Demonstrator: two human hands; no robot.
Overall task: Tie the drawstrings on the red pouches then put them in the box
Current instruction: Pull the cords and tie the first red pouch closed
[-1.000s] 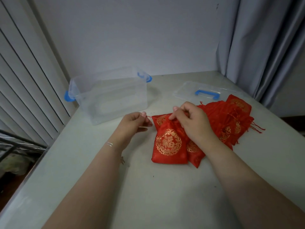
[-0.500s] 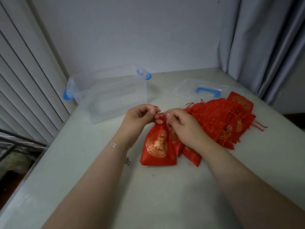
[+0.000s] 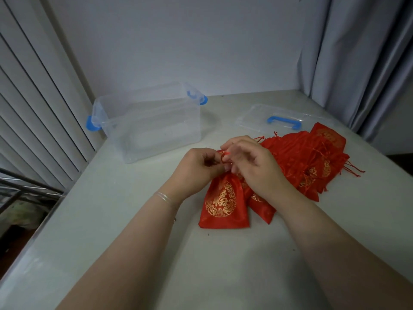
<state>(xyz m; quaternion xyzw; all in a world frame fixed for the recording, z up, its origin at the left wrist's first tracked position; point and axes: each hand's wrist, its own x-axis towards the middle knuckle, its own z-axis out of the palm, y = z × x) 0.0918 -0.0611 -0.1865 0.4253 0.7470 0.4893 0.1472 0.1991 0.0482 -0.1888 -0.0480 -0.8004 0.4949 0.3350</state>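
At frame centre, left hand [image 3: 199, 167] and right hand [image 3: 250, 163] are meeting, both pinching the drawstring [image 3: 224, 155] of a red pouch [image 3: 224, 203] lying lengthwise, neck toward the upper frame.

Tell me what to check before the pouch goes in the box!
1. Both hands on the strings: left hand and right hand pinch the drawstring: ok.
2. Knot finished: hidden by fingers: cannot tell.
3. Pouch mouth gathered: front pouch is cinched at the top: ok.
4. Box open: clear box has no lid; the lid lies beside it: ok.
5. Other pouches done: pile of pouches lies loose on the table: not ok.
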